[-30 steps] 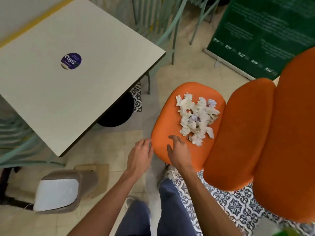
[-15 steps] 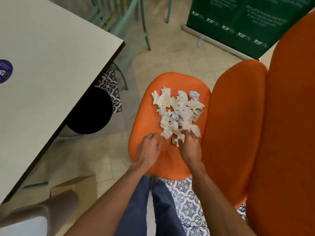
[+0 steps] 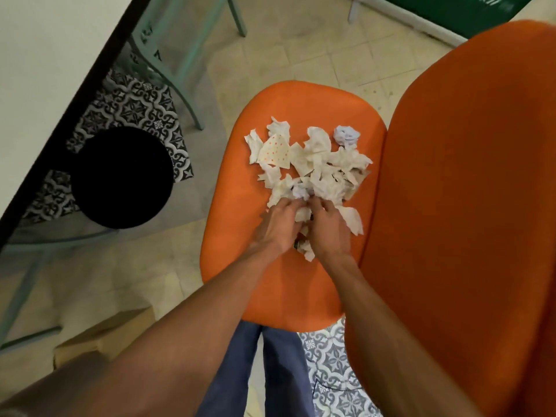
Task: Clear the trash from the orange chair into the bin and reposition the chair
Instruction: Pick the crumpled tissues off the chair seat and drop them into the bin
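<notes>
Both hands down on the orange chair (image 3: 288, 290) seat rn, left hand (image 3: 278, 225) and right hand (image 3: 329, 228) w/ fingers curled into the near edge of the paper trash (image 3: 313, 164) pile mid-seat. Can't tell if anything's gripped.

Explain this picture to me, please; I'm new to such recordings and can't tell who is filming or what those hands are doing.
There is no machine here. A person wears a wide-angle camera on the head, so you look down along their own bare arms. Below is the smooth orange chair seat, with its orange backrest on the right. On the seat lies a pile of crumpled white paper scraps, one piece dotted orange. The left hand and right hand meet at the pile's near edge, fingers curled into the scraps, gathering them. How much each hand actually grips is hidden. The round black shape on the floor to the left is too dark to identify.
</notes>
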